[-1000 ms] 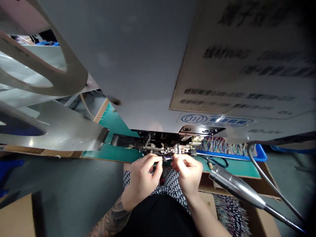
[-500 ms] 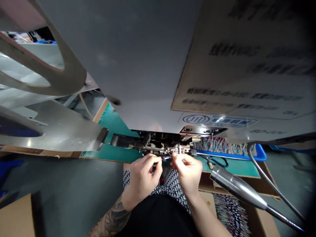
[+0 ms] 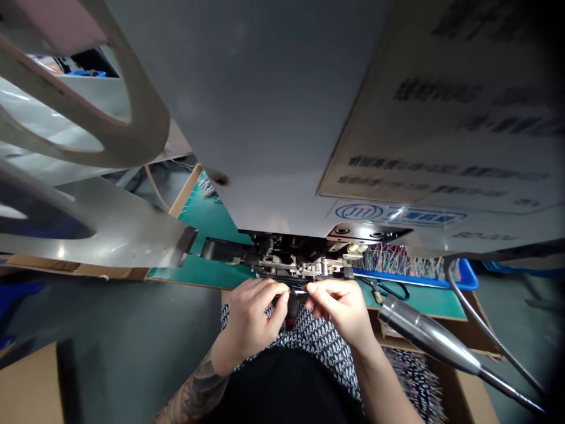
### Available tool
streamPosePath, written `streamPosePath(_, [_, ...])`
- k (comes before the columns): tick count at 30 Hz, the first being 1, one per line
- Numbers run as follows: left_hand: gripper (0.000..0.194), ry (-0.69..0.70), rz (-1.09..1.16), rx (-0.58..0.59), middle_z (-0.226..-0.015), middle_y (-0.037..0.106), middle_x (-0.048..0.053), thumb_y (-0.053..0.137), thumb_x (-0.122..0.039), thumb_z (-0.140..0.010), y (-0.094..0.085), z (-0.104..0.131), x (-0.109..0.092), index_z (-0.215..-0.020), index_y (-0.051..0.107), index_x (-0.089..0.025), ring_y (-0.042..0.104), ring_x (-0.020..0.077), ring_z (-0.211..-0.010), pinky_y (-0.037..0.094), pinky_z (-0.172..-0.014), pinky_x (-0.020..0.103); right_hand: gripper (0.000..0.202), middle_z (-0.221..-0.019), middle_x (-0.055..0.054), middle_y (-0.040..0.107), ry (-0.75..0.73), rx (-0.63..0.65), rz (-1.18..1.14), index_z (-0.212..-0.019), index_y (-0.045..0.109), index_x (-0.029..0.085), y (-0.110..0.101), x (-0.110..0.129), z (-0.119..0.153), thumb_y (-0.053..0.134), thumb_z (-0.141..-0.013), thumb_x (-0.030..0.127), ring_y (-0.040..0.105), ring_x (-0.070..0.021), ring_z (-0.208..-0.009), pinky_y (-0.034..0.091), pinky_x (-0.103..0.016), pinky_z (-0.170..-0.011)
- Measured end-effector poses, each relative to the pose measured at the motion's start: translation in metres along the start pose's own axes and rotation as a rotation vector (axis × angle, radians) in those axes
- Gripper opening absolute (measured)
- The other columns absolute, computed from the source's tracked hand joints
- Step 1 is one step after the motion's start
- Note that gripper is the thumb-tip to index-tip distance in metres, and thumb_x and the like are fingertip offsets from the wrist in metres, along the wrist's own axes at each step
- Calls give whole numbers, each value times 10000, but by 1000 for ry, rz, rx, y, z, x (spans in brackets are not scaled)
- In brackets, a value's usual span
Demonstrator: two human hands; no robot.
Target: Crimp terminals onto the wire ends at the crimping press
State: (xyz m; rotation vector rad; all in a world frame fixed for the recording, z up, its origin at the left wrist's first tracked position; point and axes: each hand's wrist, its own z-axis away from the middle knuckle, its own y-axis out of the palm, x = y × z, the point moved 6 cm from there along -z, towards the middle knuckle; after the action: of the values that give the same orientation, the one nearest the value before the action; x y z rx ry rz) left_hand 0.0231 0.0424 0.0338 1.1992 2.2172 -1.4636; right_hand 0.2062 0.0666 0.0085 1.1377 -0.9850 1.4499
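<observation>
Both hands, left point(image 3: 252, 315) and right point(image 3: 342, 306), are pinching thin wires point(image 3: 299, 288) just below the machine's die point(image 3: 300, 268); the ends seem not yet fed in, and many wires are waiting in the tray point(image 3: 465, 277) right of the die.

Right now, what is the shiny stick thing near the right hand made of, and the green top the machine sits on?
The shiny handle looks like polished metal: it is silver and mirrors bright streaks of light. The green mat seems to be rubber or soft plastic, matte and flat, with hardly any glare. The blue tray holding coloured wires looks like smooth moulded plastic, though that is only a guess.
</observation>
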Motion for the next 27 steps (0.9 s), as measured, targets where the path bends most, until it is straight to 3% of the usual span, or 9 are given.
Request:
streamPosePath(4, [121, -79, 77, 35, -778, 735, 0, 624, -148, -997, 0, -2, 3, -933, 711, -201, 654, 163, -673, 458, -647, 319, 282, -603, -51, 746, 3, -21, -37, -721, 841, 210, -2, -1, 4, 842, -883, 440, 570, -153, -438, 438, -269, -423])
streamPosePath(7, [117, -78, 85, 12, -792, 749, -4, 637, -135, -987, 0, -3, 1, -929, 712, -203, 654, 152, -666, 459, -639, 310, 234, -605, -42, 749, -11, -107, -93, -730, 841, 223, -3, -6, 5, 860, -867, 412, 585, -152, -448, 453, -257, -429])
streamPosePath(14, [105, -30, -5, -94, -899, 807, 19, 658, -116, -987, 7, -3, -3, -997, 725, -196, 742, 176, -766, 539, -701, 321, 318, -566, -27, 714, -63, -301, -242, -666, 819, 197, 0, -25, -1, 847, -886, 424, 559, -112, -426, 418, -207, -403])
streamPosePath(18, [95, -37, -26, -119, -921, 819, 34, 665, -114, -986, 10, -2, -2, -984, 723, -189, 771, 184, -795, 562, -683, 305, 379, -488, -15, 656, 5, -285, -330, -604, 796, 181, 4, -29, -6, 860, -873, 440, 500, -90, -381, 351, -197, -381])
streamPosePath(27, [92, -60, -49, -143, -910, 815, 37, 678, -110, -980, 12, -1, 1, -979, 725, -190, 773, 185, -790, 571, -666, 295, 389, -481, -9, 636, 22, -321, -359, -570, 765, 178, 7, -30, -5, 858, -865, 413, 492, -85, -393, 341, -193, -401])
